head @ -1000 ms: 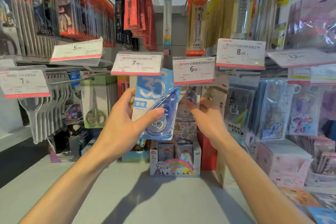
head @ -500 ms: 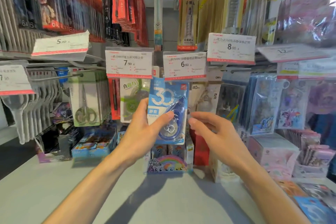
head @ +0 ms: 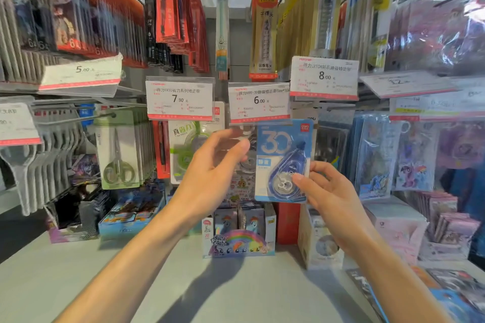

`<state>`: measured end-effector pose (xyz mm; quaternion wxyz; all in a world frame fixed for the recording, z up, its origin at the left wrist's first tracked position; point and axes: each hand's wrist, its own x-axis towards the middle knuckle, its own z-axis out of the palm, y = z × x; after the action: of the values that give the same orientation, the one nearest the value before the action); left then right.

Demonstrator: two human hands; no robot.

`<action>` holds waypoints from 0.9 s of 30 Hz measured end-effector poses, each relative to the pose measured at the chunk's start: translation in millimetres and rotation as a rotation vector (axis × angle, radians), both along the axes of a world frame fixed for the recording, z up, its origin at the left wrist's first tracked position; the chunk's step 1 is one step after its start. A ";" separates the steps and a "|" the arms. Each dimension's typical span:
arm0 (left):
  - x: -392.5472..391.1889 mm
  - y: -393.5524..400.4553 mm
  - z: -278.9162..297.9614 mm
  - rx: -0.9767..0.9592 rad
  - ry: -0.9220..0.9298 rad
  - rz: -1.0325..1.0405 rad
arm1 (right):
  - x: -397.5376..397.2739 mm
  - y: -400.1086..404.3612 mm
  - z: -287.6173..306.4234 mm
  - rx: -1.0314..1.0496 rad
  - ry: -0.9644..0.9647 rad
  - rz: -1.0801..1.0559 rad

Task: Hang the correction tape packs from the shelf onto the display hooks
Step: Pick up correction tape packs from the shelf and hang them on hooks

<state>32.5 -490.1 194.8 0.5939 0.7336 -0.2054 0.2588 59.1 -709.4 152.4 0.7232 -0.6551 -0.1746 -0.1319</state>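
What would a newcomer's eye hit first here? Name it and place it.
The blue correction tape pack at centre, just under the 6.00 price tag, pinched at its lower right edge by the right hand. The left hand hovers open beside it, in front of a green pack.

Scissors (head: 118, 151) in green-backed packs are hung on a hook at the left, beside a row of grey packs (head: 44, 162). Price tags are clipped above: 5.00 (head: 81, 73), 7.90 (head: 179, 99), 6.00 (head: 259, 102) and 8.00 (head: 324, 77). Red pen packs (head: 170, 5) are hung higher up. A rainbow pony box (head: 238, 240) is stood on the grey shelf (head: 157, 291), with a blue box (head: 131, 216) to its left. Pony sticker packs (head: 414, 157) are hung at the right, above a pink box (head: 396, 225).
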 end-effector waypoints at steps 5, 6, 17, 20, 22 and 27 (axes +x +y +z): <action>-24.3 -5.1 19.0 -0.074 -0.093 -0.135 | -3.4 -5.3 2.6 0.003 -0.024 0.000; -28.4 -5.4 22.3 -0.084 -0.119 -0.151 | -4.3 -5.1 3.4 -0.001 -0.030 0.001; -34.3 4.3 47.3 -0.091 -0.182 -0.177 | 0.4 19.8 28.8 -0.053 -0.158 0.017; -33.5 6.5 46.5 -0.091 -0.176 -0.178 | 3.8 26.2 34.5 -0.063 -0.162 0.001; -33.5 8.4 45.8 -0.097 -0.167 -0.172 | 5.3 29.2 35.6 -0.068 -0.161 -0.008; -32.2 14.6 44.2 -0.105 -0.154 -0.172 | 8.2 33.2 31.2 -0.079 -0.158 -0.031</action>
<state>0.2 -475.5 239.0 0.6342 0.6590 -0.2986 0.2727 67.3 -676.2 183.6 0.6785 -0.6734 -0.2259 -0.1872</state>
